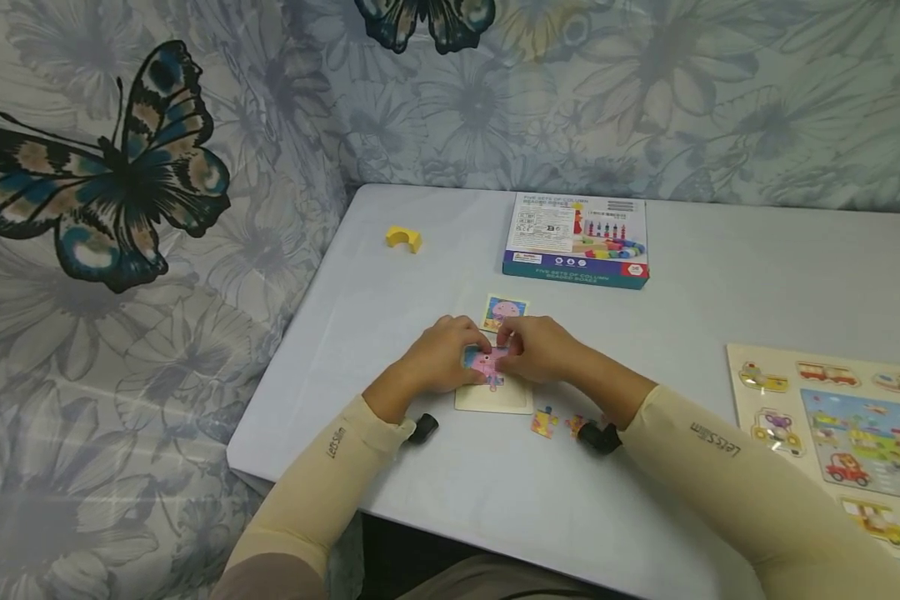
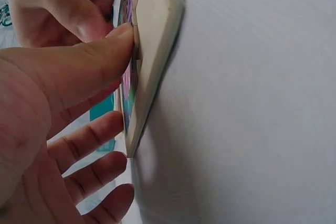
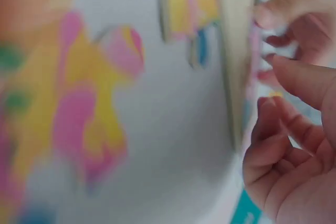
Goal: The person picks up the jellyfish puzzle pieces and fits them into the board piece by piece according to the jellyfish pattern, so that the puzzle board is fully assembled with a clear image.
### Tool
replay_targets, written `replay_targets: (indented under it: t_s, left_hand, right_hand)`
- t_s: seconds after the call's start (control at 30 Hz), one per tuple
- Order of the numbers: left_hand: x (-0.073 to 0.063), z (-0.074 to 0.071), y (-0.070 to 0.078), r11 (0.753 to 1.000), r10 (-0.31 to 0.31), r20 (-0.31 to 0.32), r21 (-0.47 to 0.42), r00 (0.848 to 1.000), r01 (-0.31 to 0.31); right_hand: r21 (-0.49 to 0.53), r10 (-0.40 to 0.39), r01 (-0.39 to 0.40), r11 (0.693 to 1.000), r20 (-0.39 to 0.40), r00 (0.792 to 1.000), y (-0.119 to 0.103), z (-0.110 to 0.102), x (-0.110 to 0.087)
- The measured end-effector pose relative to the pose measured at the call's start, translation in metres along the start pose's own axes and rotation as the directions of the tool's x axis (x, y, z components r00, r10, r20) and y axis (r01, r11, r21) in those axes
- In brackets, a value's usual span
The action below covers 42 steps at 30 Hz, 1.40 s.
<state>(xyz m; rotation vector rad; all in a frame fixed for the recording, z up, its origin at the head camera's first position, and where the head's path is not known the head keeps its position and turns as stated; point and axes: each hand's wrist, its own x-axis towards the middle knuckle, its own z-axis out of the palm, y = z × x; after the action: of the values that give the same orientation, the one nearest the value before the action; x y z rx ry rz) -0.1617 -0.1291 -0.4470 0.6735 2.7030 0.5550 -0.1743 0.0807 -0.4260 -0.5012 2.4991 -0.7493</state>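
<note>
Your left hand [image 1: 445, 354], grip wide, presses its thumb against the pink-and-blue jigsaw pieces [image 1: 487, 363] on the pale wooden rectangular board [image 1: 492, 402] atop the white table [image 1: 307, 333], probably seating them; I cannot tell whether your right hand [image 1: 540, 348] pinches one.

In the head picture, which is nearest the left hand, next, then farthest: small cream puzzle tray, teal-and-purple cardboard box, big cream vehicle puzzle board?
1. Puzzle tray: right by the left hand.
2. Cardboard box: beyond, toward the right.
3. Vehicle puzzle board: far right.
</note>
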Motion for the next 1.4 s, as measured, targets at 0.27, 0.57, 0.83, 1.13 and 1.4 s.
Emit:
replay_targets:
  t_s: [0.27, 0.57, 0.83, 1.13, 1.4]
  left_hand:
    - [0.001, -0.001, 0.009, 0.997, -0.053, 0.056, 0.05, 0.997, 0.05]
    - [-0.003, -0.005, 0.012, 0.991, 0.014, 0.114, 0.133, 0.993, -0.03]
    - [0.002, -0.001, 0.017, 0.982, 0.137, 0.153, 0.107, 0.979, -0.154]
    - [0.003, -0.004, 0.016, 0.994, 0.091, 0.182, 0.039, 0.979, -0.1]
    - [0.008, -0.001, 0.008, 0.995, 0.097, 0.166, -0.019, 0.981, -0.095]
  right_hand:
    - [-0.064, 0.082, -0.08, 0.995, 0.029, 0.996, 0.041, -0.039, -0.055]
    - [-0.099, 0.084, -0.083, 0.992, 0.013, 0.996, 0.099, -0.041, -0.1]
    - [-0.109, 0.016, -0.029, 0.994, -0.117, 0.993, 0.115, -0.027, -0.114]
    - [-0.04, 0.053, -0.058, 0.998, -0.126, 0.991, 0.107, -0.034, -0.109]
    - [0.158, 0.102, -0.087, 0.984, -0.09, 0.991, 0.071, -0.032, -0.08]
